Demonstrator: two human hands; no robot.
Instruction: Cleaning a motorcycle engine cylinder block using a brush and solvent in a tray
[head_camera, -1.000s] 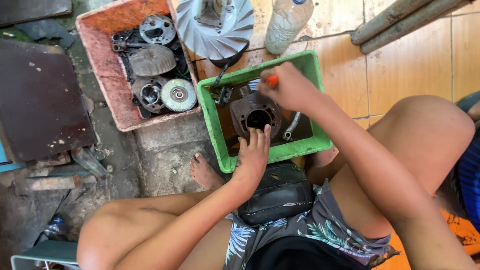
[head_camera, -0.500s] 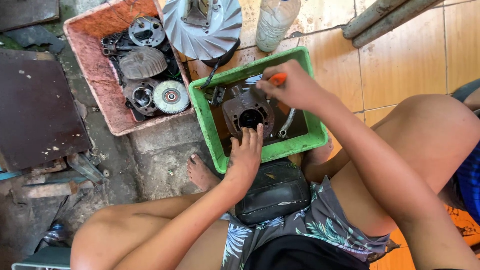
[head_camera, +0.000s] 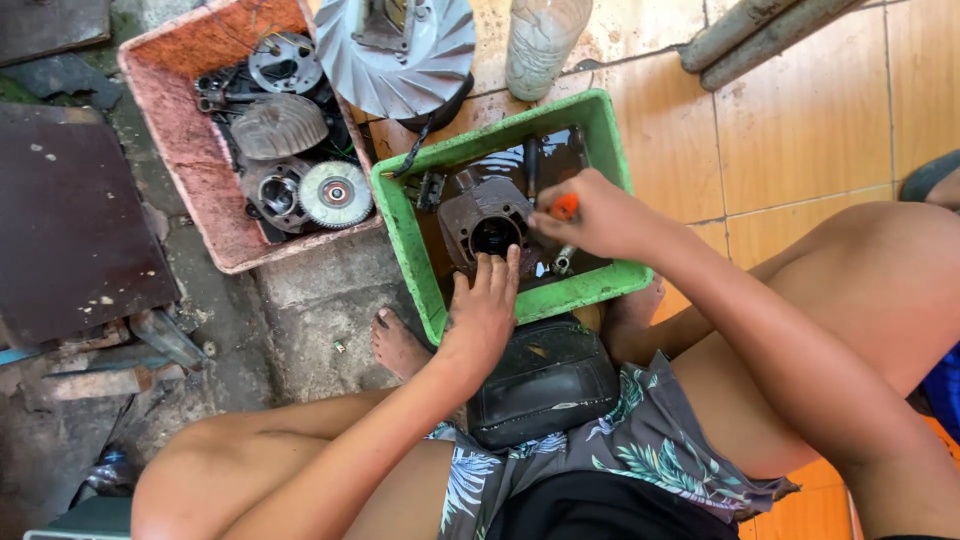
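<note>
While my right hand (head_camera: 600, 215) keeps its fingers (head_camera: 560, 222) clamped together on a small orange-handled tool (head_camera: 565, 206), its tip is hidden behind my knuckles, so I cannot tell where it meets the metal. My left hand (head_camera: 485, 305) lies flat with its fingers (head_camera: 497, 268) straight and slightly apart, fingertips pressed on the near edge of the dark engine cylinder (head_camera: 485, 215), holding nothing. That cylinder sits in the green plastic tray (head_camera: 405, 250), bore facing up, surrounded by dark oily liquid, with a few small metal parts beside it. The tray rests on the floor, partly on tan tiles (head_camera: 800, 130) and partly on rough concrete (head_camera: 320, 300). Just left of it, touching its corner, stands a faded red tray (head_camera: 180, 170) filled with round engine parts, among them a finned cover and a pulley-like disc (head_camera: 335, 193). A large silver fan wheel (head_camera: 400, 45) lies across the far rims of both trays, and a clear plastic bottle (head_camera: 540, 40) stands near it. My bare foot (head_camera: 397, 345) rests on the concrete below the green tray, and a black seat pad (head_camera: 545, 380) lies between my knees.
</note>
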